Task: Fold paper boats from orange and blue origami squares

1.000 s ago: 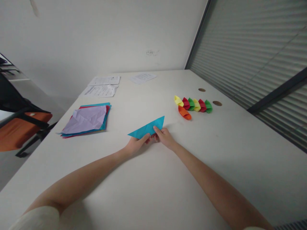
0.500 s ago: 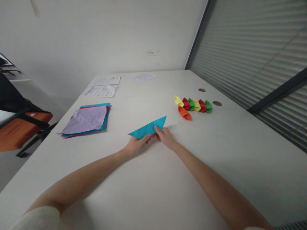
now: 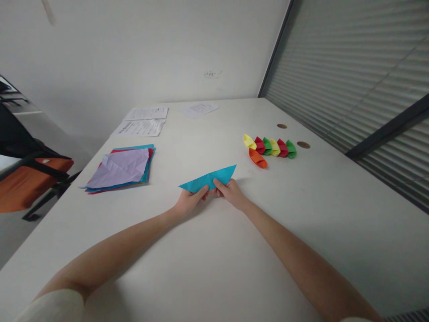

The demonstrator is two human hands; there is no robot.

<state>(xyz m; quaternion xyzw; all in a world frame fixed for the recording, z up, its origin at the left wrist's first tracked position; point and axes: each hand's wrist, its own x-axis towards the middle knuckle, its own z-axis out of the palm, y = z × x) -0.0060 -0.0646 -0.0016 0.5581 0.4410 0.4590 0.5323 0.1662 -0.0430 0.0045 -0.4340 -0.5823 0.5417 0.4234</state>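
A blue folded paper (image 3: pixel 208 178), long and pointed at both ends, is held up just above the table. My left hand (image 3: pixel 189 201) pinches its lower edge left of the middle, thumb on the near face. Close beside it, my right hand (image 3: pixel 231 193) grips the same lower edge with the thumb pressed on the front. The other fingers are partly hidden behind the paper. Beyond my right hand lies an orange folded paper boat (image 3: pixel 258 158), touching a row of several small yellow, red and green folded boats (image 3: pixel 275 148).
On the left of the white table (image 3: pixel 214 259) lies a stack of coloured paper sheets with a creased lilac sheet (image 3: pixel 120 167) on top. Printed sheets (image 3: pixel 142 127) lie farther back. Two round holes (image 3: pixel 303 145) pierce the right side. An orange chair (image 3: pixel 30 183) stands left.
The blue paper has opened out a little wider, its right tip shifting right and slightly down. My right thumb has moved slightly left and down along it.
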